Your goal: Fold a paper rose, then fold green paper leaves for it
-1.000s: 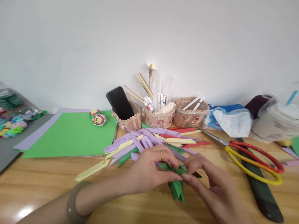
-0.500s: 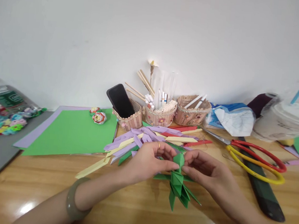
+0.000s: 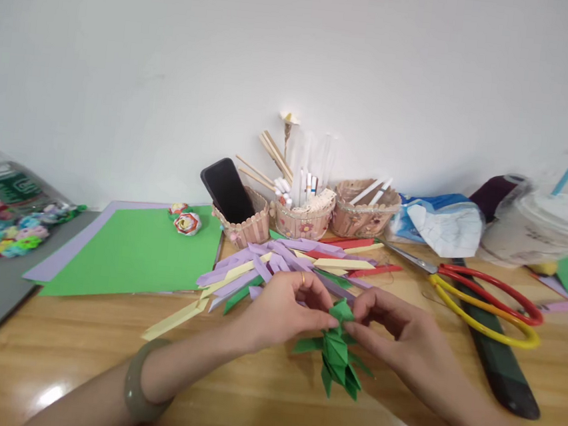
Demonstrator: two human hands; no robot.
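A folded green paper piece [image 3: 337, 355] with several pointed flaps hangs between my hands, low over the wooden table [image 3: 225, 401]. My left hand [image 3: 292, 307], with a ring on one finger, pinches its upper part from the left between thumb and fingers. From the right, the thumb and fingers of my right hand [image 3: 388, 323] grip the same upper part. Just behind my hands lies a heap of folded paper strips [image 3: 259, 264] in purple, cream, red and green. Some of the strips are hidden by my left hand.
Scissors [image 3: 486, 306] with red and yellow handles lie on a dark, long, flat object [image 3: 509, 382] at the right. Green paper sheets [image 3: 144, 253] lie at the left. Decorated baskets [image 3: 303, 223] stand against the wall, one holding a phone [image 3: 228, 191]. A lidded cup [image 3: 549, 225] stands far right.
The green paper piece has tilted slightly and its top now looks more pointed. My right hand has shifted a little lower and closer to my left; both keep their pinch.
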